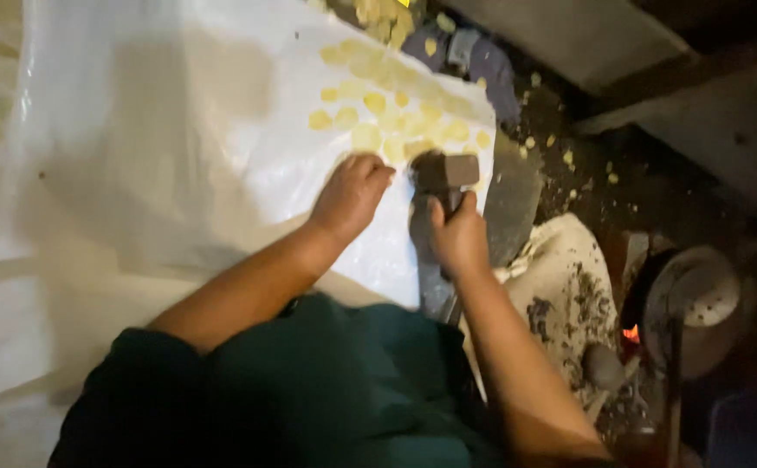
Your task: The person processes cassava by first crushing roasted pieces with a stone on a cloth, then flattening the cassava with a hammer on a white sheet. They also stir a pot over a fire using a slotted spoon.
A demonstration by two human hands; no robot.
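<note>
White sheet (179, 130): 1 hammer (445, 173) in R hand (458, 238), L hand (350, 195) flat.

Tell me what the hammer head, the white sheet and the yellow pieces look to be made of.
Hammer head: a dull grey block, likely metal, held in the right hand.
White sheet: glossy and creased, probably plastic, judging by the glare.
Yellow pieces: thin, flat, matte discs, seemingly a flattened foodstuff; too blurred to say which. The left hand rests by them.

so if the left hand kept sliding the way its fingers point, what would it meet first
Probably the flat yellow pieces spread on the white sheet: the left hand points up the picture toward them. The hammer in the right hand sits just to its side.
</note>
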